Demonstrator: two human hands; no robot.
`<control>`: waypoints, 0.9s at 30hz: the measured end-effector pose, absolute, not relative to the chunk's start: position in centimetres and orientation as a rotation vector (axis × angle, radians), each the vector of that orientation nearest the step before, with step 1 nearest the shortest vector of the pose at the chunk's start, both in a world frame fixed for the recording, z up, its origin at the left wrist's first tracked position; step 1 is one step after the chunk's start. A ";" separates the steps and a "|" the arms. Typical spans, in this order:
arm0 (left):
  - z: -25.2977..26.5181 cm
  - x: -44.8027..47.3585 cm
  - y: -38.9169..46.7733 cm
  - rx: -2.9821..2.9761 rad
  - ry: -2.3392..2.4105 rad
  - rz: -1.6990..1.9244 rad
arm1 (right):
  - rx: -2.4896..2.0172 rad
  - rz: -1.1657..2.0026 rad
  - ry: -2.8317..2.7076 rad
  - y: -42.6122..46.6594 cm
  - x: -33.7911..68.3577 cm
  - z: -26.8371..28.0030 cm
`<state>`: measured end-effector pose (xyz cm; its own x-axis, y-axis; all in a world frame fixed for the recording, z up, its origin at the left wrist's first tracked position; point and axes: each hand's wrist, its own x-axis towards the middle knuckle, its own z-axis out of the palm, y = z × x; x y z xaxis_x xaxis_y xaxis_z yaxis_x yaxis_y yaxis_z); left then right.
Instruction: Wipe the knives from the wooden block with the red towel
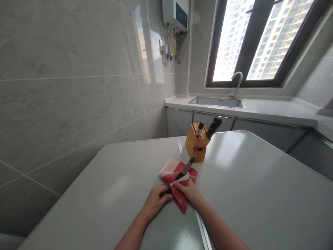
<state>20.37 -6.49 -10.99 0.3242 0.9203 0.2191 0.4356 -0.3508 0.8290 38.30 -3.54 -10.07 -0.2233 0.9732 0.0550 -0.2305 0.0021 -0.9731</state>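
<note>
A kitchen knife (187,166) with a black handle lies across a red and white cloth (179,199), its blade pointing away and to the right. My left hand (157,198) grips the end of the handle between thumb and fingers. With my right hand (189,191) I pinch a fold of the cloth, which wraps over part of the handle. The blade is bare, and its tip reaches in front of a wooden knife block (194,140). Two black-handled tools stand in the block: a large knife (213,127) and a slimmer one (199,129) with a metal-trimmed handle.
The pale table (125,180) has a metal seam running through it, and a tiled wall (78,104) rises on the left. Behind stands a counter (275,107) with a sink (215,101) and a tap (237,83) under the window. A water heater (175,15) hangs in the corner.
</note>
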 end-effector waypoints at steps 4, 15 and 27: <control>-11.4 20.3 -6.3 1.898 1.205 0.944 | -0.964 1.418 -1.283 -3.6 38.3 -10.4; -10.4 20.6 -6.5 1.841 1.237 0.933 | -0.930 1.393 -1.398 -3.6 38.3 -10.5; -10.4 20.5 -6.5 1.842 1.201 0.969 | -0.912 1.486 -1.385 -3.6 38.6 -10.2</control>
